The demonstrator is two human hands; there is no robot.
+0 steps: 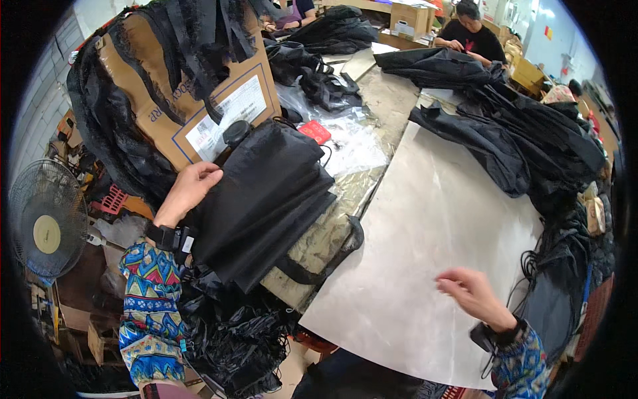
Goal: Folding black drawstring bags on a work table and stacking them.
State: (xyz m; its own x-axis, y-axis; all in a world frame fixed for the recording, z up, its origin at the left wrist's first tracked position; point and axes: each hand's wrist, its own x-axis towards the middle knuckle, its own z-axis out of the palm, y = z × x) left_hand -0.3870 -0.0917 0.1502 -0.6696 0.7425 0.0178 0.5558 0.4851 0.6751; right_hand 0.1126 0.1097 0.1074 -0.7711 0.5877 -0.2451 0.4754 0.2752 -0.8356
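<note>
My left hand (189, 189) is at the upper left edge of a stack of folded black fabric bags (266, 199), fingertips drawn together on the cloth; the fabric partly hides the grip. A black strap loop (325, 266) sticks out from beneath the stack onto the worn tabletop. Over a large pale sheet (412, 226) on the right, my right hand (472, 292) hovers with nothing in it, thumb and fingers apart. A round black knob-like part (236, 133) stands just behind the stack.
Behind the stack leans a cardboard box (232, 100) draped with black strips (126, 100). More black fabric (505, 133) is heaped at the far right. A fan (50, 226) stands at left, and tangled black cords (232, 339) hang below. Another person (472, 40) works at the far end.
</note>
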